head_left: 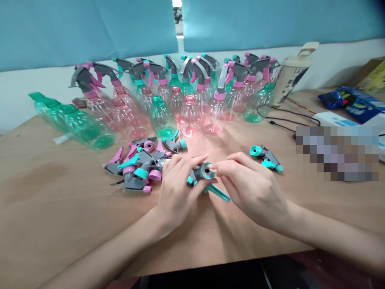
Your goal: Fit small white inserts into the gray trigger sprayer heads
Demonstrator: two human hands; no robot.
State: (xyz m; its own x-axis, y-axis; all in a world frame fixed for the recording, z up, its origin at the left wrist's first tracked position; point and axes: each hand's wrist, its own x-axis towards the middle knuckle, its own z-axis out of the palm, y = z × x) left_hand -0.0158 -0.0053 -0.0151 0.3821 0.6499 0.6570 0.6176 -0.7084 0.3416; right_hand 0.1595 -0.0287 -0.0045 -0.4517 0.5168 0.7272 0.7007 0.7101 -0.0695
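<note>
My left hand (pixel 177 188) is closed round a grey and teal spray trigger head (pixel 204 176), holding it just above the wooden table (pixel 60 208). My right hand (pixel 252 188) pinches at the round teal collar of the same head with its fingertips. A pile of loose trigger heads (pixel 138 166), pink and teal, lies just left of my left hand. One more teal trigger head (pixel 266 157) lies to the right of my right hand.
Several clear pink and green spray bottles (pixel 186 104) stand at the back, some capped, some open. Green bottles (pixel 75 122) lie on their sides at left. A beige jug (pixel 291 74), black cables (pixel 288 116) and a blue package (pixel 351 102) sit at right.
</note>
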